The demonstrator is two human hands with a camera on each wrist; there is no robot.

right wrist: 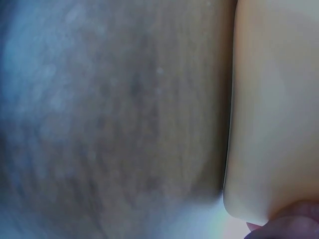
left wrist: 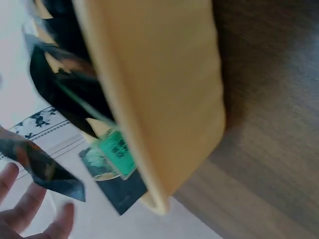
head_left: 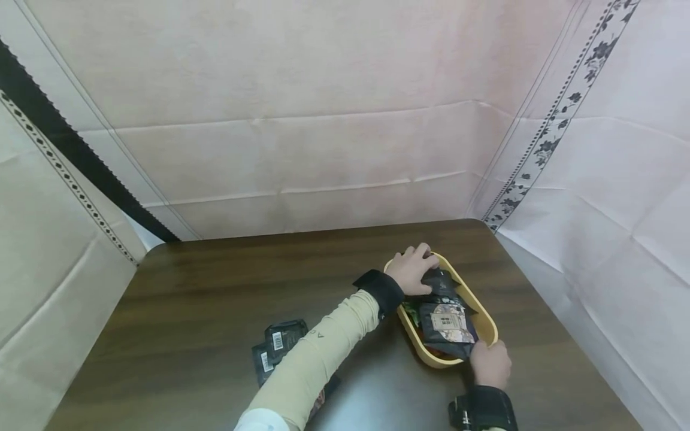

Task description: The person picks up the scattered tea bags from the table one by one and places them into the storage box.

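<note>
A yellow plastic basket (head_left: pixel 485 311) stands on the right of the table, filled with dark printed packets (head_left: pixel 447 320). My left hand (head_left: pixel 412 269) reaches over its far end, thumb and fingers spread around the top of a dark packet. In the left wrist view, that small dark packet (left wrist: pixel 45 169) sits against the fingers, outside the basket's wall. A green packet (left wrist: pixel 118 152) shows at the rim beyond. My right hand (head_left: pixel 490 363) grips the basket's near right corner; in the right wrist view only fingertips (right wrist: pixel 291 228) show at the wall.
Several dark packets with white barcode labels (head_left: pixel 277 341) lie on the brown wooden table (head_left: pixel 194 311), partly hidden under the left forearm. Another dark packet (head_left: pixel 325 395) peeks out past that sleeve. White patterned cloth (head_left: pixel 302 149) hangs behind the table and on both sides.
</note>
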